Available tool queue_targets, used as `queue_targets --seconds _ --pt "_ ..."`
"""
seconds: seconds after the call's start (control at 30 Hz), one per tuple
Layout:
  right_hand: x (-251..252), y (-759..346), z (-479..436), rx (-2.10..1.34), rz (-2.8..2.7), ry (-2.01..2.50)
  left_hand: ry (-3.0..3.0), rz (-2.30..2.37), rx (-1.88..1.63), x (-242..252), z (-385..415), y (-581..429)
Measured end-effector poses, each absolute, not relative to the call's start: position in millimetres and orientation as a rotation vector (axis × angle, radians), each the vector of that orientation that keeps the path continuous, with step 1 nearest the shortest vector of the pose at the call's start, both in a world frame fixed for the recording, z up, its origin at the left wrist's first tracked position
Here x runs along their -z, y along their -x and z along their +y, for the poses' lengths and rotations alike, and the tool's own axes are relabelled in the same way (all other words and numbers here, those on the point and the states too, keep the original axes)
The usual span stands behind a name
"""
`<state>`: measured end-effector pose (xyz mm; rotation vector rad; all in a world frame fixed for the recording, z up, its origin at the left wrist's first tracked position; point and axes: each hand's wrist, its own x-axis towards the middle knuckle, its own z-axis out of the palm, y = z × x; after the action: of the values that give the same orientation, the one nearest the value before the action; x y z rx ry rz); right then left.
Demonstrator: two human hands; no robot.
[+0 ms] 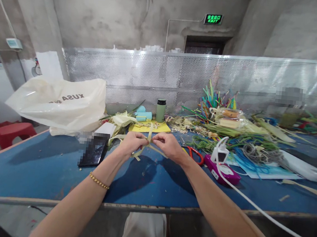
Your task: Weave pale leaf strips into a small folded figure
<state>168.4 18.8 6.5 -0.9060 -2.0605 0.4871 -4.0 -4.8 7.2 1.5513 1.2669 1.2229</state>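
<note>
A bare concrete room, a perforated metal screen along the far edge of the blue bench (42, 170). Over the bench's middle, the left hand (131, 143) and right hand (167, 144) meet, fingers pinching the pale leaf strips (149, 132) where they cross. One end stands upright, others trail loose. It looks like early work: a single knot or fold made, long ends unworked. Red-handled scissors (195, 155) lie just right; a white plastic bag (64, 103) sits toward the far left corner.

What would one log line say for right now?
left hand, right hand: pinching leaf strips | over blue table | nearby: red scissors
</note>
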Motion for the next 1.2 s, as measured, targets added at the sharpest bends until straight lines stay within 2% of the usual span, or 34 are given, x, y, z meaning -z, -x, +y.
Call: queue_targets --seconds 0.17,0.47,0.63,0.97,1.2 --pt "-5 -170 20 -0.288 -2.090 0.959 -1.607 1.337 -1.218 -9 -4 6" --pt "-16 -175 10 -0.900 -2.000 0.964 -1.587 1.299 -1.196 -12 -5 13" --pt "-24 -183 6 -1.120 -1.913 0.912 -1.597 1.288 -1.194 -12 -3 16" --pt "-23 -182 6 -1.372 -1.738 0.931 -1.601 1.415 -1.266 -20 -10 12" --pt "-31 -186 0 -1.343 -1.751 0.760 -1.572 1.379 -1.239 -17 -5 15"
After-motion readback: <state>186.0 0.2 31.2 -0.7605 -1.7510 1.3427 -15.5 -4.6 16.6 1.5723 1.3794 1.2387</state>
